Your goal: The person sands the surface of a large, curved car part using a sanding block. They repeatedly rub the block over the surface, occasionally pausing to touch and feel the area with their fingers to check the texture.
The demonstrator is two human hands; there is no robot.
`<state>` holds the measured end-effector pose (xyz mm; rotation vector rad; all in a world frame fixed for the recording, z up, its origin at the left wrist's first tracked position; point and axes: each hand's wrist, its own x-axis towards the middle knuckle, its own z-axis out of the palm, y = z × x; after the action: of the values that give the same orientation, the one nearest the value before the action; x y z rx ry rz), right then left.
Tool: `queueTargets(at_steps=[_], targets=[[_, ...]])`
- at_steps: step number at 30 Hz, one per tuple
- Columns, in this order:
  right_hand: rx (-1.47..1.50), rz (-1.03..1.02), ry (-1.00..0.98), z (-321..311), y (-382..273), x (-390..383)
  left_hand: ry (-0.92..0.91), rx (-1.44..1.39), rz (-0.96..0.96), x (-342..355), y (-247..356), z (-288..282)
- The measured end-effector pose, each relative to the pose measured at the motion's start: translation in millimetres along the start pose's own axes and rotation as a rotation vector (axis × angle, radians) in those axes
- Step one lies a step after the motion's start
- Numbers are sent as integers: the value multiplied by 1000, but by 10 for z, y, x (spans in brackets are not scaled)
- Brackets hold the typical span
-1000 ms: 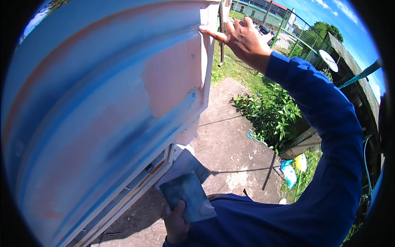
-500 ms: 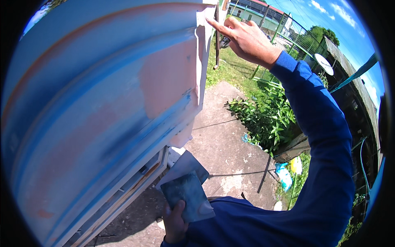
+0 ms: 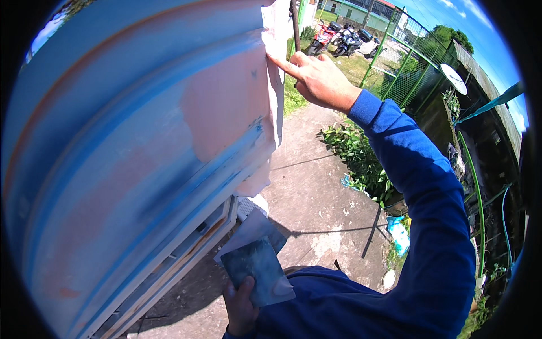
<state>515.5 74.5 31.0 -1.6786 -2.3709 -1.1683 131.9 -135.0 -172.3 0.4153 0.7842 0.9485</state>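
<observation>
A large curved vehicle body panel [image 3: 141, 141], blue and whitish with pinkish filler patches, fills the left side. At its right edge is my right hand [image 3: 324, 82], index finger stretched out with its tip at the panel's pale folded edge [image 3: 273, 85]. The other fingers are loosely curled, and the hand holds nothing. Low in the middle, my left hand [image 3: 241, 305] is closed on two flat rectangular putty plates. The front plate [image 3: 257, 268] is dark and smeared, with pale putty at one corner; the other plate [image 3: 243, 234] lies partly behind it.
Below the panel runs a slatted frame [image 3: 186, 248]. A concrete path [image 3: 316, 198] borders leafy plants [image 3: 361, 158]. Farther off stand motorcycles [image 3: 347, 39] and a green wire fence [image 3: 415, 51]. A shed with a white dish [image 3: 453, 78] is at the right.
My right hand has come lower along the panel's edge, its index finger still stretched out. The view has shifted slightly, showing more of the motorcycles. My left hand keeps hold of the plates.
</observation>
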Motion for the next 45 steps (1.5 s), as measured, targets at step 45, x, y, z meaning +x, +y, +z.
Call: queueTargets(at_steps=[45], targets=[[1193, -315, 79, -1271, -2675, -1406, 125, -77, 404, -741, 582, -50]])
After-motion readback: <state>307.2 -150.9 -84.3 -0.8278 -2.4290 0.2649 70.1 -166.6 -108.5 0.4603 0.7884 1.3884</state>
